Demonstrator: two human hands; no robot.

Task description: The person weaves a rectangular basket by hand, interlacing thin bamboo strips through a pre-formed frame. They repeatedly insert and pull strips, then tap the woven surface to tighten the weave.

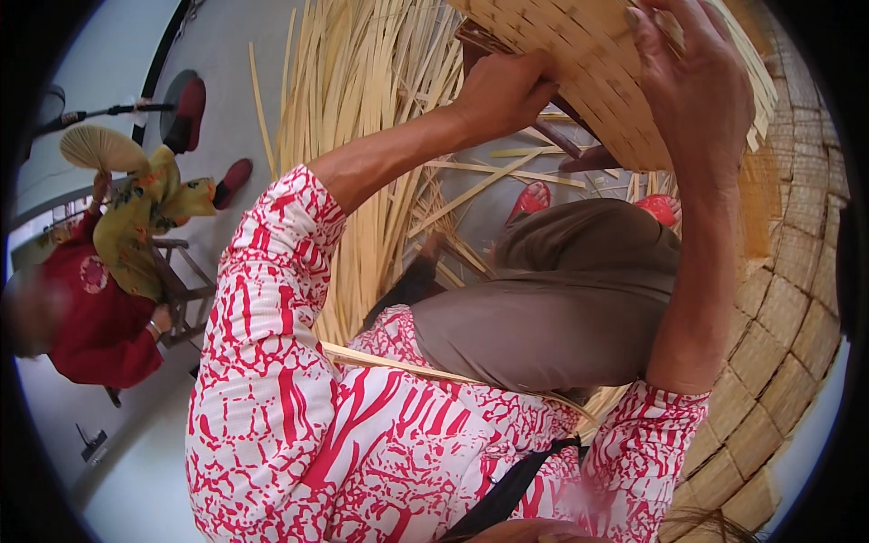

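Observation:
A woven bamboo piece (pixel 593 68) of flat tan strips is raised in front of me at the top of the view, tilted. My right hand (pixel 701 86) grips its right side, with the thumb on the near face and the other fingers partly hidden. At its left edge my left hand (pixel 509 90) is closed, knuckles toward me; the fingertips are mostly out of sight against the weave. Loose strip ends (pixel 759 100) fan out beyond my right hand. One long pale strip (pixel 389 359) lies across my lap.
Long bamboo strips (pixel 330 118) cover the floor on the left. Dark brown wood (pixel 588 158) shows below the weave. Stacked woven bundles (pixel 769 362) curve along the right. At far left a seated person (pixel 104 299) in red holds a round fan (pixel 100 147).

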